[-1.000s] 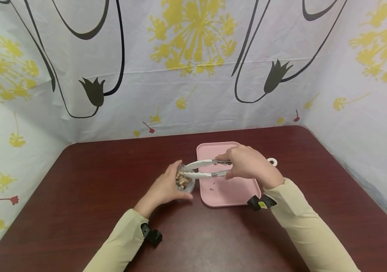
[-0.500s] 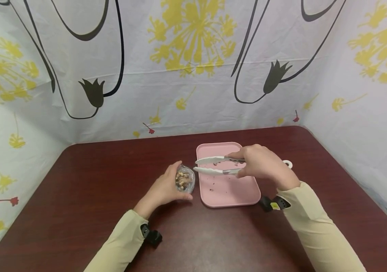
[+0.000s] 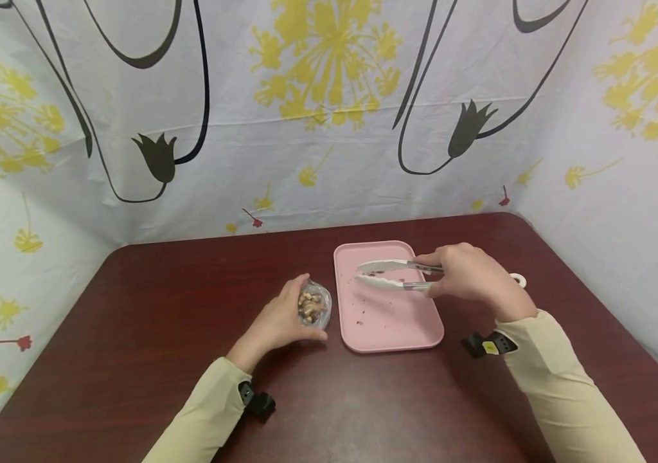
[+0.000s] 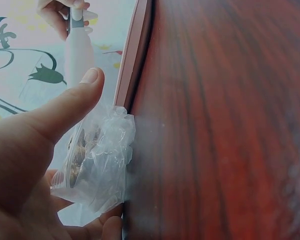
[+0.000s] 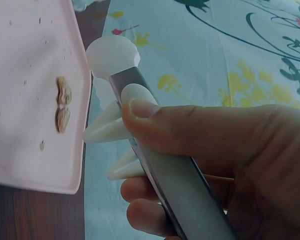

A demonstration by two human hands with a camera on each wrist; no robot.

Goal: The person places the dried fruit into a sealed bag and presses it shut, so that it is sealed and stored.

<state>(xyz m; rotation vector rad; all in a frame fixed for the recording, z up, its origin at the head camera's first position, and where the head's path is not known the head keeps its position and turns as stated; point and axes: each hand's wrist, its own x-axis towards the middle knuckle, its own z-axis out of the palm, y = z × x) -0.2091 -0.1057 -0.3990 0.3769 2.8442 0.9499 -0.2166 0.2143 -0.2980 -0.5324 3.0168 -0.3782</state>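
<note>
My left hand (image 3: 277, 318) curves round a small clear plastic bag (image 3: 324, 307), its thumb on the near side. Brown walnut pieces (image 3: 310, 306) show in the bag's mouth, and its crinkled side (image 4: 107, 155) faces the left wrist view. My right hand (image 3: 470, 280) grips metal tongs (image 3: 401, 276) with white tips, thumb along the upper arm in the right wrist view. The tongs' tips stand apart over the pink tray (image 3: 392, 328), with nothing between them. Two walnut pieces (image 5: 63, 105) lie on the tray near its edge.
Small dark crumbs (image 3: 360, 323) are scattered on the tray. Everything stands on a dark red wooden table (image 3: 202, 289). A white flowered cloth (image 3: 306, 193) hangs behind and at both sides. The bag is just left of the tray.
The right hand has drawn the tongs rightward, from tips over the bag to tips over the tray. The left hand and the bag have stayed in place.
</note>
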